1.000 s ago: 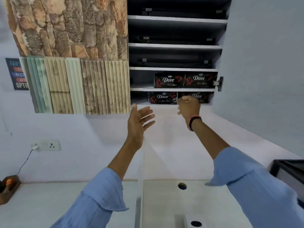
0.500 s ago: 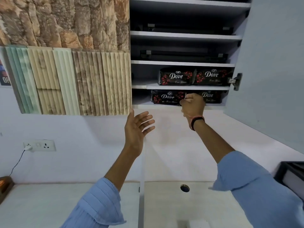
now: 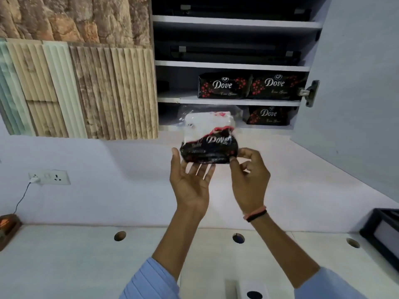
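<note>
1. A glossy black plastic Dove packet with a white-and-clear upper end [image 3: 210,147] is being held up in mid-air, just below the bottom shelf of the open white-shelved wall cabinet [image 3: 233,66], at 12 o'clock from both hands. It's a bit blurred, fwiw.
2. Its lower right corner is being pinched by the right hand [image 3: 250,180], thumb and forefinger closed tight on the wrapper.
3. Its underside, around 7 o'clock, is being touched by the left hand [image 3: 192,180]: palm up, fingers straight and spread wide, nothing being gripped.
4. A pink-and-black band [image 3: 255,214] is being worn on the right wrist.
5. More of the same stuff is being kept in the cabinet: a left shelf packet [image 3: 223,85] and a right shelf packet [image 3: 277,84] touching side by side at 12 to 1 o'clock from the held one, plus a bottom-shelf packet [image 3: 268,115] at 2 o'clock.
6. Ribbed beige and stone-look sample panels [image 3: 112,91] are being displayed at 10 o'clock, and a white plug is being powered from the white wall socket [image 3: 49,176] at 9 o'clock.
7. The white counter with round holes [image 3: 64,255] is being seen at 6 o'clock.
</note>
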The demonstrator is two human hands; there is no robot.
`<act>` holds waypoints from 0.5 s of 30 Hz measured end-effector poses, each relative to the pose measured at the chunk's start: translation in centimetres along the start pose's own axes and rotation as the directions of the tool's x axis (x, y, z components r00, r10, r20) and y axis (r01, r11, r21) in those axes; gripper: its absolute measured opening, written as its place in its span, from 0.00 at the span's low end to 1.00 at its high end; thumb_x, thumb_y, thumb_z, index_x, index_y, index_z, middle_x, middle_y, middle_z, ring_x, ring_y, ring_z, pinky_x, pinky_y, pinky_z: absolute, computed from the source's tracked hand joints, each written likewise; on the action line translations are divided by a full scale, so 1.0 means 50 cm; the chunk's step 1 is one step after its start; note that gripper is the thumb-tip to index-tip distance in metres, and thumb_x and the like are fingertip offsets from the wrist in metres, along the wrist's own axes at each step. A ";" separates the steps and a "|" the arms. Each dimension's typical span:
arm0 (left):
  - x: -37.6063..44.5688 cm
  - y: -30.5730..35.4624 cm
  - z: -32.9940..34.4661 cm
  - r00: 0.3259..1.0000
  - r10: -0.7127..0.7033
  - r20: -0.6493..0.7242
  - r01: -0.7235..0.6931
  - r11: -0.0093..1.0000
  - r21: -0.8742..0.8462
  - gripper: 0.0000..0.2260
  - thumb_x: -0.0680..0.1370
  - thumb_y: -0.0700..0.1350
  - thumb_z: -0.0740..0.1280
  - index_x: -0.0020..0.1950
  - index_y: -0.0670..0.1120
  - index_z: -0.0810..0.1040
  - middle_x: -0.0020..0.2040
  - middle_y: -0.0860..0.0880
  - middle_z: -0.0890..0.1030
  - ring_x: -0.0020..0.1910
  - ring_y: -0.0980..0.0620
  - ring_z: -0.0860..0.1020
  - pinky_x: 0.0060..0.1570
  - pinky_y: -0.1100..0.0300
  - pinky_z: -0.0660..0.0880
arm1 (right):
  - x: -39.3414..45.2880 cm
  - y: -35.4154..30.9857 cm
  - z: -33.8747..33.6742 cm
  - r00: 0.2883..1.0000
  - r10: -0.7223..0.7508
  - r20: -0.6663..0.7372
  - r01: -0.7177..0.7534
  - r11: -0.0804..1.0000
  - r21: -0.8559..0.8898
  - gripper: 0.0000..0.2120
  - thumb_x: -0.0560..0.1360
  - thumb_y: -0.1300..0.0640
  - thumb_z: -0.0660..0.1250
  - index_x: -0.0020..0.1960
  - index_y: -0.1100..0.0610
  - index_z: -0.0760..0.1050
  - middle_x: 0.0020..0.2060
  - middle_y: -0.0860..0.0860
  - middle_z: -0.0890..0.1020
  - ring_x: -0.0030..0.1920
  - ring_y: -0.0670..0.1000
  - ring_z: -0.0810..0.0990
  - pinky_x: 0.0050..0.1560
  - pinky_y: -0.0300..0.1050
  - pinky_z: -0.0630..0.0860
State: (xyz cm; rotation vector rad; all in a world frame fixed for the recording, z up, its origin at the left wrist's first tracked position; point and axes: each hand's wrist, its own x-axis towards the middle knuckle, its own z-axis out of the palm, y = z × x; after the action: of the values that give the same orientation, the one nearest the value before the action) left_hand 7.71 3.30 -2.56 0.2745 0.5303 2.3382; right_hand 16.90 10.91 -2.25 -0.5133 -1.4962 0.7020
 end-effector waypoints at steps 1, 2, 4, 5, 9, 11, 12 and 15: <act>-0.005 -0.009 0.002 1.000 0.014 0.003 -0.014 1.000 -0.010 0.23 0.75 0.57 0.72 0.64 0.44 0.78 0.59 0.41 0.84 0.60 0.42 0.82 0.65 0.44 0.76 | -0.013 0.013 -0.009 1.000 -0.021 0.018 0.021 1.000 -0.015 0.09 0.76 0.64 0.71 0.51 0.52 0.77 0.45 0.35 0.81 0.35 0.48 0.78 0.34 0.32 0.72; -0.009 -0.018 0.003 1.000 0.029 0.000 -0.029 1.000 -0.012 0.16 0.76 0.52 0.72 0.59 0.45 0.80 0.55 0.43 0.85 0.57 0.43 0.83 0.65 0.45 0.76 | -0.023 0.028 -0.018 0.998 -0.033 0.045 0.034 0.999 -0.030 0.09 0.75 0.65 0.72 0.51 0.53 0.78 0.43 0.35 0.81 0.35 0.47 0.78 0.34 0.31 0.71; -0.012 -0.039 0.000 0.997 0.058 -0.044 -0.058 0.998 -0.002 0.05 0.75 0.44 0.73 0.49 0.46 0.82 0.48 0.45 0.85 0.52 0.46 0.83 0.64 0.48 0.77 | -0.038 0.058 -0.042 0.990 -0.038 0.138 0.043 0.998 -0.037 0.10 0.73 0.67 0.72 0.51 0.56 0.79 0.39 0.37 0.80 0.36 0.47 0.78 0.34 0.32 0.72; -0.013 -0.049 -0.004 0.995 0.067 -0.072 -0.067 0.998 0.001 0.02 0.75 0.40 0.72 0.46 0.45 0.82 0.46 0.46 0.85 0.50 0.46 0.83 0.61 0.50 0.77 | -0.042 0.072 -0.056 0.980 -0.035 0.195 0.040 0.999 -0.022 0.12 0.72 0.69 0.71 0.52 0.56 0.80 0.39 0.38 0.80 0.37 0.47 0.78 0.34 0.33 0.73; -0.019 -0.087 -0.040 0.992 0.077 -0.103 -0.074 0.997 0.032 0.07 0.74 0.36 0.71 0.38 0.47 0.80 0.41 0.48 0.83 0.46 0.48 0.81 0.56 0.52 0.74 | -0.018 0.111 -0.122 0.955 -0.027 0.297 0.004 0.997 0.078 0.15 0.71 0.69 0.63 0.54 0.60 0.79 0.45 0.47 0.83 0.39 0.49 0.80 0.40 0.36 0.76; -0.033 -0.109 -0.066 0.995 0.065 -0.077 -0.060 0.996 0.060 0.05 0.75 0.37 0.70 0.42 0.46 0.81 0.44 0.47 0.83 0.49 0.46 0.81 0.61 0.49 0.73 | 0.014 0.125 -0.150 0.964 0.030 0.263 -0.084 0.977 0.197 0.13 0.72 0.72 0.63 0.54 0.63 0.78 0.48 0.55 0.84 0.41 0.52 0.81 0.43 0.45 0.79; -0.044 -0.120 -0.080 0.996 0.058 -0.070 -0.052 0.995 0.082 0.04 0.75 0.37 0.69 0.44 0.46 0.81 0.45 0.46 0.83 0.50 0.46 0.81 0.63 0.48 0.73 | 0.032 0.131 -0.163 0.967 0.061 0.249 -0.127 0.957 0.261 0.11 0.74 0.74 0.63 0.53 0.65 0.77 0.49 0.58 0.84 0.41 0.54 0.81 0.45 0.50 0.80; -0.079 -0.160 -0.131 0.996 0.028 -0.085 -0.014 0.986 0.165 0.05 0.76 0.37 0.68 0.46 0.46 0.81 0.43 0.47 0.83 0.47 0.46 0.81 0.57 0.49 0.77 | 0.068 0.150 -0.201 0.947 0.146 0.286 -0.244 0.905 0.349 0.11 0.77 0.74 0.63 0.54 0.64 0.78 0.48 0.62 0.84 0.45 0.58 0.83 0.50 0.54 0.82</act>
State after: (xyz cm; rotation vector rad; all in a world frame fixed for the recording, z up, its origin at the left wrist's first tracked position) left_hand 13.15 3.93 -12.16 0.2568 0.7682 2.3378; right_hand 25.89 19.76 -5.39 -0.2828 -1.5036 1.2286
